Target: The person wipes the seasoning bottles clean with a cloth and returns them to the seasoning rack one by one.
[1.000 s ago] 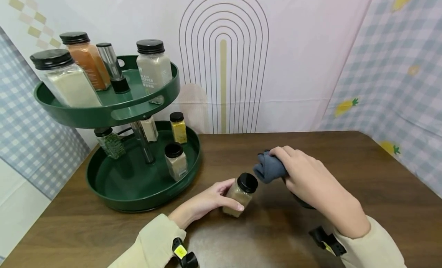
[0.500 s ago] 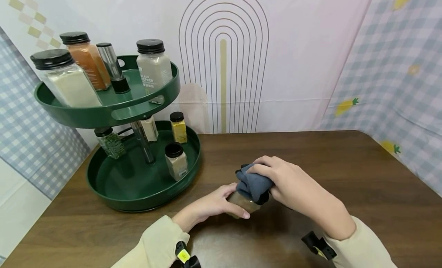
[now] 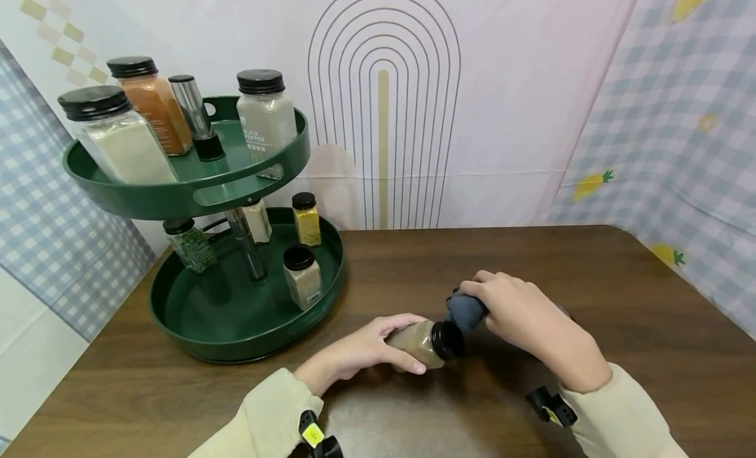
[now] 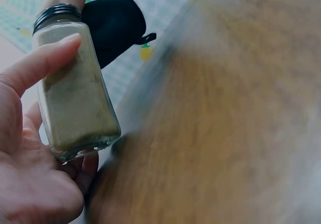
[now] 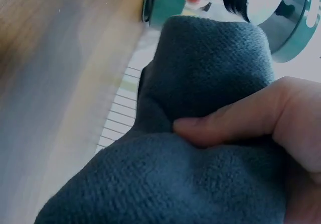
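Note:
My left hand [image 3: 369,350] grips a square glass spice jar [image 3: 413,343] filled with beige powder. The jar is tipped over, its black lid [image 3: 447,340] pointing right toward the other hand. In the left wrist view the thumb lies along the side of the jar [image 4: 77,98]. A folded dark blue-grey cloth [image 3: 464,310] is held in my right hand [image 3: 522,313], close by the lid. Seen from the right wrist, the thumb presses into the cloth [image 5: 210,58], and the lid shows just beyond it. Whether cloth and lid touch I cannot tell.
A green two-tier stand is on the left of the wooden table [image 3: 590,268]. Its upper tray [image 3: 136,199] carries large spice jars, among them black pepper [image 3: 266,126]. Several small jars, one yellow [image 3: 306,220], stand on the lower tray [image 3: 236,350].
The right hand brought the cloth over the lid, then drew it back to the right, uncovering the lid. Meanwhile the left hand tipped the jar further toward the right.

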Demonstrator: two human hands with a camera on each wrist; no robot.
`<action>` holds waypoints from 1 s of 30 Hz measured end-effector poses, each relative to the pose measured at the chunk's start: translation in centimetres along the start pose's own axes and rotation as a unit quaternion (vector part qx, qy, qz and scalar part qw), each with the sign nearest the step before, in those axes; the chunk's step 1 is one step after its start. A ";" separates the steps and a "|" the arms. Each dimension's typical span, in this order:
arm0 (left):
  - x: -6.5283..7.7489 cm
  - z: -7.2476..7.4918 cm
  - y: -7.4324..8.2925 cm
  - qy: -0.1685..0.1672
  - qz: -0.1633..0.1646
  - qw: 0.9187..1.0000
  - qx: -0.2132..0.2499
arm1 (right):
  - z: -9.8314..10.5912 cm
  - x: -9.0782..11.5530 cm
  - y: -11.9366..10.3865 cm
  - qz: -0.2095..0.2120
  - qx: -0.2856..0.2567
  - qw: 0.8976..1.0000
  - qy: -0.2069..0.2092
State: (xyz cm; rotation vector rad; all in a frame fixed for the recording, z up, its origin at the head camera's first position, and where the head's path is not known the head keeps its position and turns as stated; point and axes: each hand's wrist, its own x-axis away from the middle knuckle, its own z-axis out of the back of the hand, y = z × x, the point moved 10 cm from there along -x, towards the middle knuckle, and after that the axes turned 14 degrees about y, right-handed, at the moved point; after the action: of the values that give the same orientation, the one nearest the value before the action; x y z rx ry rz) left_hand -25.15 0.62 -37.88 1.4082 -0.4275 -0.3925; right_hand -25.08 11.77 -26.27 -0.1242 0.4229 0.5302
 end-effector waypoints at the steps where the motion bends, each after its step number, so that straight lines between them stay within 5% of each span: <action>1: -0.1 0.1 0.0 0.004 0.000 1.000 0.001 | 0.3 -0.1 0.2 -0.007 0.000 1.000 0.010; 5: -0.3 0.6 -0.3 0.017 0.006 1.000 0.003 | 2.7 -0.4 0.0 -0.016 -0.035 0.994 0.106; 9: -0.5 0.8 -0.4 0.021 0.011 1.000 0.008 | 4.3 -0.3 -2.7 0.054 -0.094 0.982 0.153; 14: -0.6 0.9 -0.5 0.023 0.012 1.000 0.012 | 3.8 0.2 -5.0 0.103 -0.111 0.981 0.121; 30: -0.5 0.8 -0.3 0.023 0.000 0.999 0.036 | 0.8 -0.1 -0.7 -0.014 -0.037 0.999 0.024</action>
State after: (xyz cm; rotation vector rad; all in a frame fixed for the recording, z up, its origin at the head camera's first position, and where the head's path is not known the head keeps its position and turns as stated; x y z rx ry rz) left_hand -26.03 0.13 -38.16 1.4848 -0.4070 -0.3459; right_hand -24.49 11.29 -25.47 -0.2135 0.4488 0.5167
